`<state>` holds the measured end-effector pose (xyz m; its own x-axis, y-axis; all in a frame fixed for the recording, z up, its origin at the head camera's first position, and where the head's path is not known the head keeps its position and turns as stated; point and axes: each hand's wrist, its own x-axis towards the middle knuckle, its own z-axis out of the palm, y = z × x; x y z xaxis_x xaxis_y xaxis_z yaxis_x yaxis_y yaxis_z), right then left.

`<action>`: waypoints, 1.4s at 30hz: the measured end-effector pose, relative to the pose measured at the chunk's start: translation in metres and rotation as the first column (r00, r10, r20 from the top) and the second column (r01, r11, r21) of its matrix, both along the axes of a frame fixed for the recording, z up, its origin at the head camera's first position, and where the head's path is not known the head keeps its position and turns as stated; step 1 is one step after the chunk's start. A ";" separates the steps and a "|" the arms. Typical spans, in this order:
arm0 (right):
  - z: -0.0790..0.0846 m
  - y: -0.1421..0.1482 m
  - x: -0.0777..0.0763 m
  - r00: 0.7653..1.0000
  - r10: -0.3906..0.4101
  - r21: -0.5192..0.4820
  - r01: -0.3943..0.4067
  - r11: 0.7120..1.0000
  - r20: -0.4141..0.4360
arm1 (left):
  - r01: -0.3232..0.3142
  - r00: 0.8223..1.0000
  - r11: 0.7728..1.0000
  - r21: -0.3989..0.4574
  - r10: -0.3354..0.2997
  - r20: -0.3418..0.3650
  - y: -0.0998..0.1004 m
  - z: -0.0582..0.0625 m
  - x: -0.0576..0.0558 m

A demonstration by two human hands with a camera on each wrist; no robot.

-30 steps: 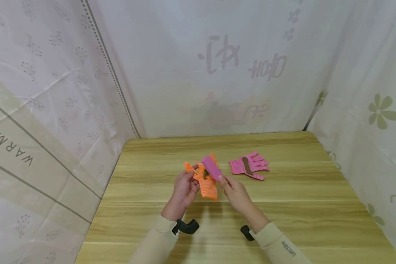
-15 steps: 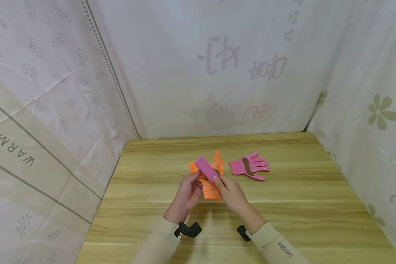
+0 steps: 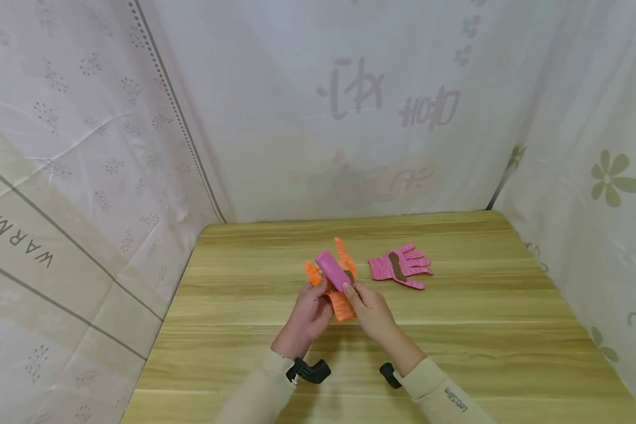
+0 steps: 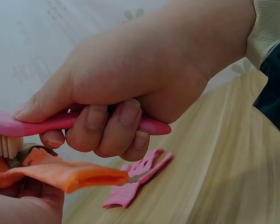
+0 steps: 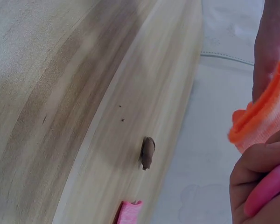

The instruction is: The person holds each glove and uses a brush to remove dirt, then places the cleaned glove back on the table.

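Note:
A pink brush (image 3: 333, 271) with pale bristles is gripped by my right hand (image 3: 375, 311); the thumb lies along the back of the brush. Its bristles (image 4: 7, 145) press on a brown smear on an orange knitted glove (image 3: 342, 307). My left hand (image 3: 308, 313) holds that glove from the left side, thumb on top and fingers underneath. Both hands are close together above the wooden table. The middle of the glove is hidden under the brush, while its open cuff (image 4: 100, 176) points toward the right hand's side in the left wrist view.
A pink glove (image 3: 380, 269) with a brown smear across it lies palm-up on the wooden table (image 3: 254, 253), right of the hands. In the right wrist view, a brown lump (image 5: 148, 153) and small crumbs (image 5: 122, 120) lie on the table. Patterned curtains (image 3: 297, 165) stand around it.
The brush has shifted left over the orange glove, then slightly back right. My left hand has moved right toward the right hand, and the glove has turned. The pink glove stays put.

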<state>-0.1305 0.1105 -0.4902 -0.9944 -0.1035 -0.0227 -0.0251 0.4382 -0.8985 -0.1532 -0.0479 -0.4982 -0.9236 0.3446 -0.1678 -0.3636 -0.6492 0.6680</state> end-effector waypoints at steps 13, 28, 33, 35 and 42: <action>-0.001 0.000 -0.001 0.998 0.008 0.144 0.002 0.990 -0.067 | -0.080 0.996 0.988 -0.131 0.084 0.025 -0.001 -0.007 -0.002; -0.010 0.007 0.001 0.999 0.012 0.385 0.003 0.923 -0.037 | -0.149 0.985 0.952 -0.269 0.166 0.042 -0.002 -0.015 -0.006; -0.012 0.010 0.002 0.998 0.029 0.378 -0.009 0.926 -0.047 | -0.140 0.987 0.965 -0.221 0.153 0.043 -0.005 -0.016 -0.004; -0.014 0.012 0.002 0.998 0.036 0.370 -0.014 0.929 -0.051 | -0.137 0.988 0.967 -0.214 0.150 0.045 -0.006 -0.016 -0.003; -0.016 0.019 0.004 0.998 0.040 0.351 -0.017 0.936 -0.058 | -0.142 0.987 0.958 -0.248 0.156 0.038 -0.010 -0.017 -0.002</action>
